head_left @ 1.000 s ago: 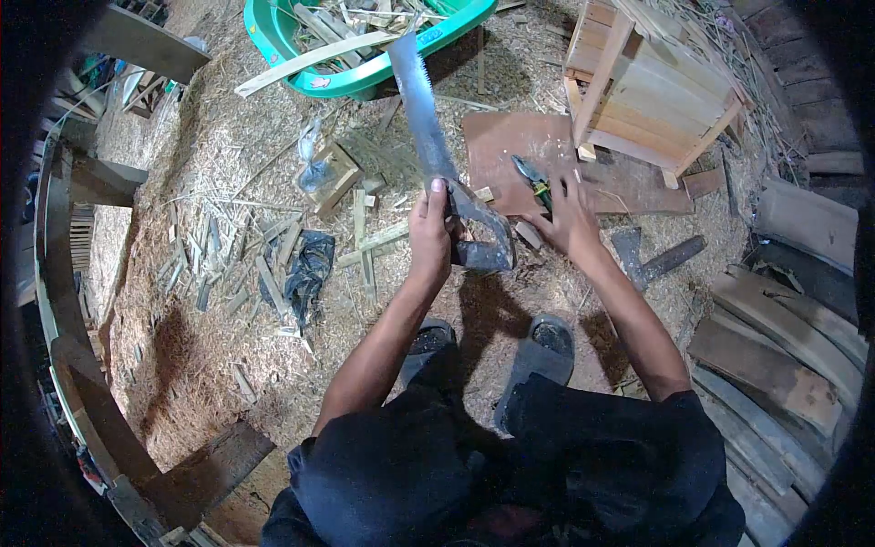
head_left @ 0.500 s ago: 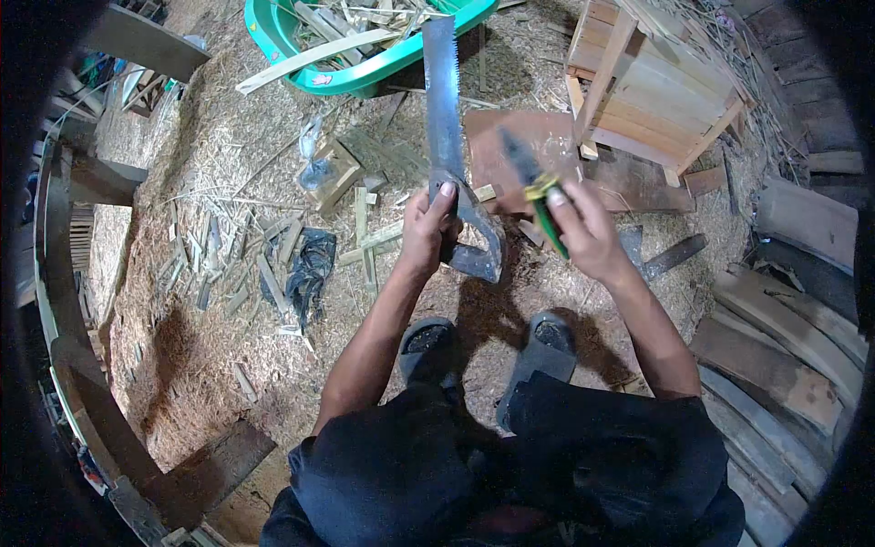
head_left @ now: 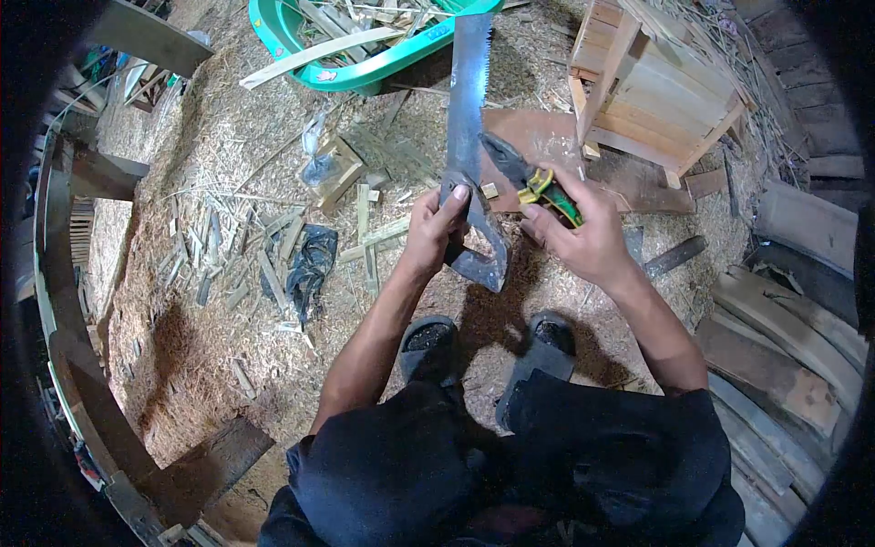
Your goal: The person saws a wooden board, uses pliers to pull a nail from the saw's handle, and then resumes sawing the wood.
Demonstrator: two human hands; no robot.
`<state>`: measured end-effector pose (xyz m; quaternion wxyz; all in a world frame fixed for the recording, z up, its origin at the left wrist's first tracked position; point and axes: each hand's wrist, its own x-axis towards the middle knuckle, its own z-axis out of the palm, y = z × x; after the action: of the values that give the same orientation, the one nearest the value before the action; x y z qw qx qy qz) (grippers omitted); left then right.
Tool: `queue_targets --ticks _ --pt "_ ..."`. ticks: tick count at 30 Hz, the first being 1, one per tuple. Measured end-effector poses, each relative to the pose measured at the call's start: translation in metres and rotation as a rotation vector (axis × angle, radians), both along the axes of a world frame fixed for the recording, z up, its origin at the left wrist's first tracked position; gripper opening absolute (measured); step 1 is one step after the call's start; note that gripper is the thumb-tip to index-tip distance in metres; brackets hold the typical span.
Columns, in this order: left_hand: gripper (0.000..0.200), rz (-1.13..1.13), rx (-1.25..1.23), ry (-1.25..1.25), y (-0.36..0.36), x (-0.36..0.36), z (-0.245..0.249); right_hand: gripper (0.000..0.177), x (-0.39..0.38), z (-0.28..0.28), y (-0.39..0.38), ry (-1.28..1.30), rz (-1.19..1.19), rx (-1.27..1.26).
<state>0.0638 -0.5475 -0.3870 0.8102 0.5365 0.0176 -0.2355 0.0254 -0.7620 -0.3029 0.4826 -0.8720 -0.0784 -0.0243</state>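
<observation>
My left hand [head_left: 436, 226] is closed round the handle of a hand saw [head_left: 468, 100], its thumb on the metal near the blade's base. The blade points up and away from me, teeth facing right. In my right hand [head_left: 583, 232] is a pair of pliers [head_left: 526, 170] with green and yellow handles. The dark jaws point up and left and lie close to the saw's blade; whether they touch it I cannot tell.
A green tub [head_left: 383, 66] of wood scraps stands at the top. At the upper right is a wooden box [head_left: 670, 91]. Boards [head_left: 766, 365] lie at the right. Scraps and a black plastic bag [head_left: 312, 264] lie on the sawdust-covered ground at the left.
The saw's blade has shifted right and stands more upright. The pliers have turned in my right hand, and their jaws have moved left towards the blade.
</observation>
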Motion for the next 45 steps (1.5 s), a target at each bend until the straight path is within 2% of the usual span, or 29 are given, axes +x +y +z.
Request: queue_targets --ticks 4,7,10,11,14,17,20,24,25,28,29,35,38,41,45 --pt "0.034 0.025 -0.007 -0.009 -0.003 -0.001 0.001 0.048 0.002 -0.002 -0.002 -0.069 0.092 -0.101" --pt "0.033 0.031 0.001 0.018 -0.004 -0.003 0.006 0.046 -0.001 0.015 0.001 -0.046 -0.020 -0.006" --pt "0.033 0.013 -0.010 0.008 -0.001 -0.003 0.001 0.047 0.001 0.012 -0.002 -0.054 0.141 -0.179" --pt "0.033 0.011 -0.013 0.009 -0.001 -0.003 -0.001 0.047 0.000 0.004 -0.002 -0.114 0.123 -0.169" --pt "0.034 0.006 -0.024 0.009 -0.002 -0.002 -0.005 0.047 -0.002 0.010 -0.001 -0.050 -0.012 -0.051" --pt "0.035 0.000 -0.002 0.025 -0.001 -0.004 -0.002 0.047 -0.002 0.001 -0.003 -0.113 0.004 -0.043" --pt "0.036 -0.010 0.010 0.032 0.001 -0.002 -0.006 0.047 -0.003 -0.004 -0.003 -0.146 0.156 -0.154" --pt "0.036 0.019 -0.066 0.024 0.000 -0.003 -0.004 0.040 -0.003 0.006 -0.006 0.044 -0.041 0.161" --pt "0.036 0.032 -0.073 0.038 0.000 -0.004 -0.004 0.038 -0.003 0.002 -0.004 0.007 -0.110 0.295" --pt "0.037 0.045 -0.092 0.064 -0.002 -0.003 -0.006 0.038 0.002 0.003 -0.011 -0.078 -0.019 0.026" --pt "0.037 0.039 -0.093 0.067 -0.002 -0.003 -0.007 0.042 -0.001 0.004 -0.010 0.029 -0.021 0.044" --pt "0.037 -0.043 -0.053 0.010 0.005 0.000 -0.014 0.050 0.005 0.022 -0.017 0.074 0.163 -0.010" --pt "0.036 -0.060 -0.007 -0.024 0.005 0.000 -0.009 0.048 0.003 0.004 -0.015 0.028 0.098 0.091" --pt "0.034 -0.045 0.032 -0.036 -0.001 -0.004 0.009 0.046 0.000 -0.014 0.003 0.215 -0.024 0.544" --pt "0.029 -0.039 0.089 -0.136 -0.008 -0.008 0.007 0.043 0.008 -0.015 0.022 0.146 -0.119 0.562"
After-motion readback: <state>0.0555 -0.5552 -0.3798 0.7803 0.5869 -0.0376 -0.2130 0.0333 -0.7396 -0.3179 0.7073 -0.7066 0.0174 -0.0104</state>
